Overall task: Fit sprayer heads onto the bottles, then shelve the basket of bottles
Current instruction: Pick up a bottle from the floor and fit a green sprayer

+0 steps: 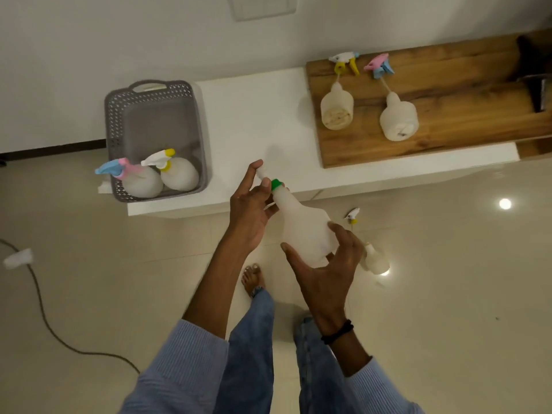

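My right hand (325,264) grips the body of a translucent white bottle (304,228), tilted with its neck up-left. My left hand (251,204) holds the white sprayer head with a green collar (276,184) at that neck; most of the head is hidden by my fingers. A grey basket (119,115) on the white counter holds two bottles with heads fitted, one pink and blue (140,180), one white and yellow (179,174). On the wooden board (463,85) lie two more bottles (337,109) (398,118) with a yellow-white head (345,62) and a pink-blue head (379,65).
The white counter (254,115) runs along the wall. The glossy tile floor shows reflections of a bottle and sprayer (373,258). A cable (44,318) and a white plug (18,258) lie on the floor at left. My bare foot (252,277) is below the counter.
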